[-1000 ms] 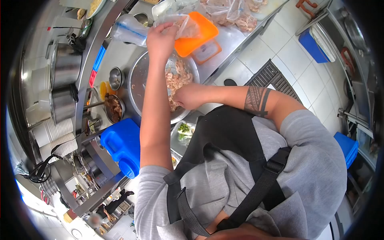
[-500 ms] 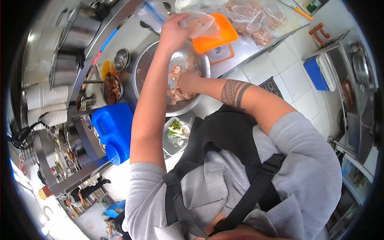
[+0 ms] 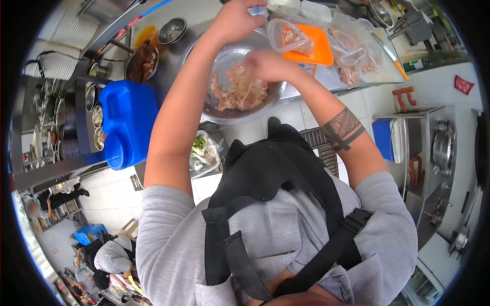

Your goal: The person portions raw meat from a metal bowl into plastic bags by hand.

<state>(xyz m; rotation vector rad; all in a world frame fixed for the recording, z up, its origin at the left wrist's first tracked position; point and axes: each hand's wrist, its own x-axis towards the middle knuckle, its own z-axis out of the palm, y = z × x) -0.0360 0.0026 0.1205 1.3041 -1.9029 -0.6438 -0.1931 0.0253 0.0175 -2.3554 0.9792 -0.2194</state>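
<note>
My left hand (image 3: 237, 21) reaches over the far rim of a large steel bowl (image 3: 206, 115). Its thumb and fingers close around a bluish, see-through thing (image 3: 258, 10) that is cut off by the frame's top edge. In the bowl lies a heap of shredded pale pink meat (image 3: 240, 92). My right hand (image 3: 268, 65) is over the meat, fingers pointing down and blurred; whether they grip any is hidden. Beside it, a clear plastic bag (image 3: 278, 35) with some meat in it rests on an orange tray (image 3: 322, 46).
Bags of meat (image 3: 352, 56) and an orange-handled knife (image 3: 393, 56) lie to the right. A blue jug (image 3: 130, 112), a small steel bowl (image 3: 172, 30) and a pan of dark food (image 3: 142, 62) stand left. Below is a container of chopped greens (image 3: 204, 153). Other people work in the background.
My left hand has let go of the bag of meat and moved to the bluish thing. My right hand has lifted towards the bowl's far side. The whole view has shifted.
</note>
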